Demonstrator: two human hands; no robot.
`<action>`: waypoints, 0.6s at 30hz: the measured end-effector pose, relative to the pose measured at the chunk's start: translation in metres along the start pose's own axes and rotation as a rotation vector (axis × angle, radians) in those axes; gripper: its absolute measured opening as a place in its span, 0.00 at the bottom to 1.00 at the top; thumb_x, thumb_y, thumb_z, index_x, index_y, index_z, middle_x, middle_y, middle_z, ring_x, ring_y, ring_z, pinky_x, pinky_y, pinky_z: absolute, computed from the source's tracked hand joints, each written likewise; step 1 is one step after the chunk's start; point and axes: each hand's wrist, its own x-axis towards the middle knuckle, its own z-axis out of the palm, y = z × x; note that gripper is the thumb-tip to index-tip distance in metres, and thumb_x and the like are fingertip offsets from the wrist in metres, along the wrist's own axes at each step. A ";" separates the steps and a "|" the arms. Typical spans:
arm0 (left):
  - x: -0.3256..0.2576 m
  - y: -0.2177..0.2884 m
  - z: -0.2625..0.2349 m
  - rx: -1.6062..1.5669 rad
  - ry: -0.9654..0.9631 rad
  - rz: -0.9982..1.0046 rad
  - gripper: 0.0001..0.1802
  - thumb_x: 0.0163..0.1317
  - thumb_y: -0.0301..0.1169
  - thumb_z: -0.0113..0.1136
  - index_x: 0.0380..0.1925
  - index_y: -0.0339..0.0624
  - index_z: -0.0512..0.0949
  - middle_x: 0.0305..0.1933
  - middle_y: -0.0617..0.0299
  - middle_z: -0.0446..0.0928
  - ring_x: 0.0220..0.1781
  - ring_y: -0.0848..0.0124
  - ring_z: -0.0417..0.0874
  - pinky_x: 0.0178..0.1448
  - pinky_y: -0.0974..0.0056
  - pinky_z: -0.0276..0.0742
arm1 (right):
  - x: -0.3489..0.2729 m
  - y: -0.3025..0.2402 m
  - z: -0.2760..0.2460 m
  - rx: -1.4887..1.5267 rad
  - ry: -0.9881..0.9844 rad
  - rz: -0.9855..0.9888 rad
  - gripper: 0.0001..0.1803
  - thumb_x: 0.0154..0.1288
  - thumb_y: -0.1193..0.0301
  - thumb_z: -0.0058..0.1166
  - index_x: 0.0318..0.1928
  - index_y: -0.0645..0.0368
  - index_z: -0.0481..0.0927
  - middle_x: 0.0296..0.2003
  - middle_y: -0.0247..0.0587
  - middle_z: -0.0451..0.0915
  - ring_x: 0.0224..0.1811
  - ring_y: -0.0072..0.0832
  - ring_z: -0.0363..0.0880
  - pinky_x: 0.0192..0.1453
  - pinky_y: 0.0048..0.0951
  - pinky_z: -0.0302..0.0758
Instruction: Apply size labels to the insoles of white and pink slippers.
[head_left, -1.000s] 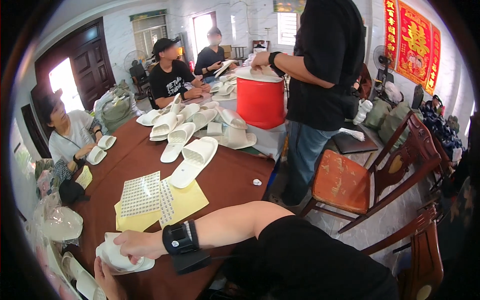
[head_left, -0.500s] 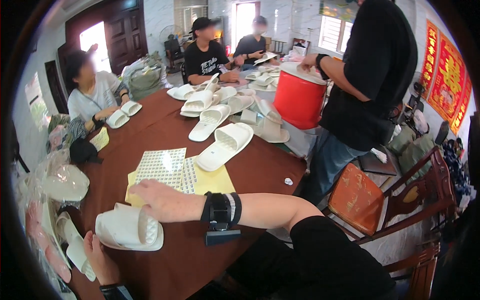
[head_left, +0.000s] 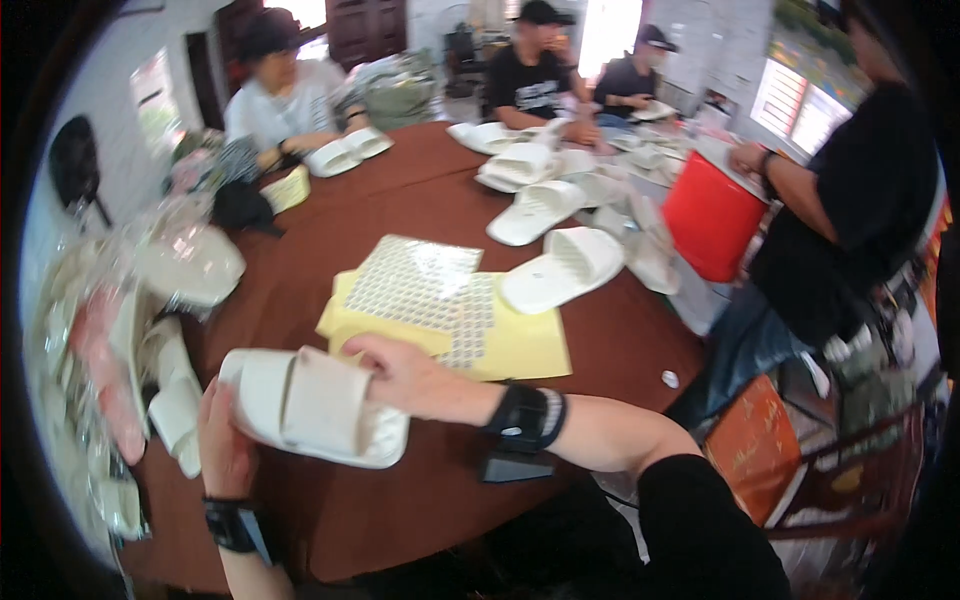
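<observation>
At seven o'clock on the round brown table (head_left: 420, 210), both hands grip a white foam slide sandal (head_left: 315, 405): left hand (head_left: 225, 440) beneath, right hand (head_left: 405, 375) at its strap. Mid-inspection, apparently; yellow-backed sticker sheets (head_left: 440, 300) lie at twelve.

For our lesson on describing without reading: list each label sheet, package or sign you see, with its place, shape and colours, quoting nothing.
Sticker sheets: table centre, beyond the right hand; rectangular grids of small pale labels.
Yellow backing sheets: under the sticker sheets; flat, plain yellow.
Clear bags: table's left edge; crinkled, with pale slippers inside.
Wall poster: upper right; rectangular, pale and green, blurred.
</observation>
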 end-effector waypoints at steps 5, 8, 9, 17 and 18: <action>0.007 -0.006 -0.007 -0.033 0.096 -0.084 0.18 0.71 0.32 0.58 0.56 0.33 0.76 0.52 0.57 0.83 0.51 0.69 0.84 0.57 0.62 0.80 | -0.008 -0.018 -0.005 -0.156 0.075 -0.117 0.21 0.64 0.73 0.60 0.57 0.61 0.76 0.47 0.40 0.80 0.48 0.27 0.79 0.51 0.29 0.77; 0.006 -0.003 -0.009 -0.022 0.073 -0.090 0.19 0.70 0.33 0.60 0.56 0.32 0.76 0.50 0.59 0.83 0.49 0.71 0.84 0.53 0.64 0.80 | -0.015 -0.054 -0.013 -0.402 0.224 -0.305 0.19 0.62 0.78 0.57 0.55 0.62 0.77 0.51 0.38 0.79 0.49 0.29 0.79 0.54 0.30 0.76; 0.004 -0.002 -0.009 0.011 0.102 -0.107 0.19 0.70 0.33 0.60 0.56 0.33 0.77 0.49 0.59 0.83 0.48 0.71 0.84 0.52 0.64 0.80 | -0.019 -0.070 -0.018 -0.340 0.191 -0.353 0.19 0.61 0.80 0.56 0.54 0.63 0.78 0.49 0.41 0.80 0.48 0.29 0.79 0.54 0.30 0.76; 0.000 0.005 -0.002 -0.011 0.131 -0.119 0.18 0.70 0.34 0.60 0.54 0.34 0.76 0.48 0.59 0.83 0.47 0.72 0.83 0.52 0.64 0.79 | -0.081 -0.198 -0.050 -0.085 -0.237 -0.818 0.14 0.65 0.81 0.52 0.51 0.62 0.79 0.49 0.46 0.80 0.51 0.36 0.80 0.57 0.36 0.77; 0.000 0.004 -0.002 -0.002 0.144 -0.126 0.18 0.70 0.34 0.60 0.54 0.34 0.76 0.48 0.59 0.83 0.47 0.72 0.83 0.52 0.64 0.79 | -0.084 -0.204 -0.049 -0.094 -0.269 -0.867 0.14 0.65 0.80 0.52 0.51 0.62 0.79 0.49 0.46 0.79 0.51 0.36 0.80 0.57 0.36 0.77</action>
